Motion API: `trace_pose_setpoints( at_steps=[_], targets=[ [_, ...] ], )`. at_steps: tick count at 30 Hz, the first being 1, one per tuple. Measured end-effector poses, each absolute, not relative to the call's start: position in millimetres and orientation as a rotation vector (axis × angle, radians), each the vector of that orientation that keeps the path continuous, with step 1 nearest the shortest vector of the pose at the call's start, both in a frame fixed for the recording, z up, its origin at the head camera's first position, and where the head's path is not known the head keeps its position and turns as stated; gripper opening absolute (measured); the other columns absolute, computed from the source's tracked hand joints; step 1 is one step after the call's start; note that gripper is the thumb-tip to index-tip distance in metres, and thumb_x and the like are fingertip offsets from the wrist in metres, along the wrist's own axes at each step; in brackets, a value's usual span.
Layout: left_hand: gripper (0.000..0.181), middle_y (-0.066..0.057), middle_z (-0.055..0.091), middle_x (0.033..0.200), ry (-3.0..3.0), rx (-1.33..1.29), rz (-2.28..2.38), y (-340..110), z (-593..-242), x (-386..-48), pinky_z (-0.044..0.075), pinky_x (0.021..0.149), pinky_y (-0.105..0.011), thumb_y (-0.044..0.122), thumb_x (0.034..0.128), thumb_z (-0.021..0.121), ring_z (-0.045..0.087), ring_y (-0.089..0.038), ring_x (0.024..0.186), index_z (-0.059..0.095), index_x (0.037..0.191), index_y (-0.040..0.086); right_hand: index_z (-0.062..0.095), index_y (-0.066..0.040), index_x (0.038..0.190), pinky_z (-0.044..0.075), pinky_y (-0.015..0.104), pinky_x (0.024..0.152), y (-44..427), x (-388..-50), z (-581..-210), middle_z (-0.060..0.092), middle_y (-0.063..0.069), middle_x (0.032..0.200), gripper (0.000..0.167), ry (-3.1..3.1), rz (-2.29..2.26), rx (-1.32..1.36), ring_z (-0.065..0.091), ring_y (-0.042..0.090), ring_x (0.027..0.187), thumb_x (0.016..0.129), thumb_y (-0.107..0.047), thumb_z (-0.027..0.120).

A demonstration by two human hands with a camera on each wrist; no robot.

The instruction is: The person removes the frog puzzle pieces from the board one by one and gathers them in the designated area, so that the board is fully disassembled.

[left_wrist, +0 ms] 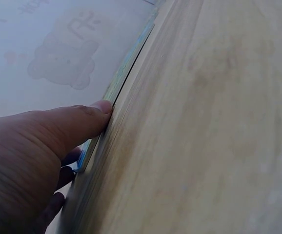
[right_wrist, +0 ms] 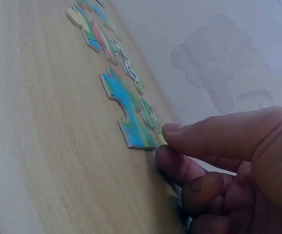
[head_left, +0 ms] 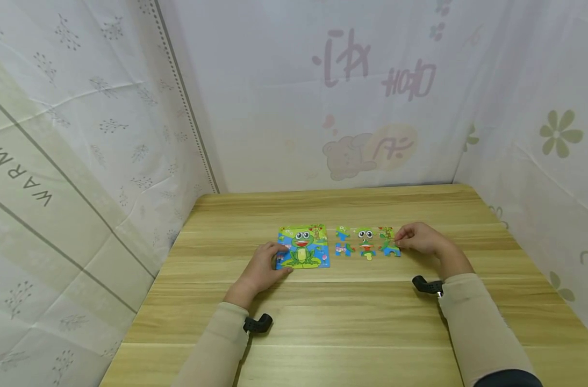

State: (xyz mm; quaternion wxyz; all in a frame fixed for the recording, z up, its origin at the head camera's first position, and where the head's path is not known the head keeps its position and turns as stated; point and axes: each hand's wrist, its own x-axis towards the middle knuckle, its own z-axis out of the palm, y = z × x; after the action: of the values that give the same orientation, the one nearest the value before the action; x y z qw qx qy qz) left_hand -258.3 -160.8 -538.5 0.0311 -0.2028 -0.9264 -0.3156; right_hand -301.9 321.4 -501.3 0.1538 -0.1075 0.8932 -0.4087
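Observation:
A square frog puzzle board (head_left: 302, 247) lies flat on the table, showing a green frog on blue. My left hand (head_left: 263, 267) grips its near left corner, thumb (left_wrist: 90, 119) along the front edge and the other fingers at the left side. To the right of the board, several loose jigsaw pieces (head_left: 366, 249) lie in two rows with small gaps. At the right end, my right hand (head_left: 422, 238) pinches the edge of the upper right jigsaw piece (right_wrist: 152, 116) with thumb and forefinger. The lower right piece (right_wrist: 129, 114), blue and green, lies just beside the fingertips.
The wooden table (head_left: 342, 322) runs up to a patterned cloth (head_left: 274, 107) hanging behind it, with more cloth at both sides. A black wrist camera (head_left: 258, 323) sits on the left sleeve and another black wrist camera (head_left: 427, 285) on the right.

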Motion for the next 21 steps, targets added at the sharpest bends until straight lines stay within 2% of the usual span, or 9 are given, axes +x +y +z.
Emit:
trace_pose_setpoints(
  at_steps=[9,14,21],
  targets=[
    [0.053,-0.004,0.06,0.137,-2.826,-0.609,-1.041,-168,-540,-261,0.042,0.114,-0.051,0.031,0.0873,0.088,0.053,-0.032,0.132,0.069,0.133,0.014,0.07,0.002,0.107,0.048,0.029,0.068,322,-303,-504,0.068,0.006,0.09,0.015,2.54,-1.2,-0.256,0.054,0.019,0.08,0.099,-0.011,0.071],
    [0.056,-0.004,0.059,0.14,-2.819,-0.589,-1.053,-175,-539,-263,0.041,0.117,-0.05,0.032,0.089,0.086,0.051,-0.031,0.135,0.067,0.136,0.011,0.07,0.003,0.107,0.048,0.028,0.067,317,-303,-502,0.067,0.008,0.09,0.015,2.545,-1.211,-0.3,0.055,0.019,0.079,0.099,-0.01,0.071],
    [0.058,-0.004,0.058,0.147,-2.853,-0.593,-1.033,-184,-539,-265,0.037,0.119,-0.051,0.031,0.0899,0.086,0.047,-0.032,0.14,0.066,0.139,0.007,0.069,0.002,0.111,0.052,0.032,0.073,293,-301,-494,0.066,0.01,0.097,0.017,2.587,-1.218,-0.393,0.058,0.024,0.087,0.101,-0.011,0.07]
  ],
)
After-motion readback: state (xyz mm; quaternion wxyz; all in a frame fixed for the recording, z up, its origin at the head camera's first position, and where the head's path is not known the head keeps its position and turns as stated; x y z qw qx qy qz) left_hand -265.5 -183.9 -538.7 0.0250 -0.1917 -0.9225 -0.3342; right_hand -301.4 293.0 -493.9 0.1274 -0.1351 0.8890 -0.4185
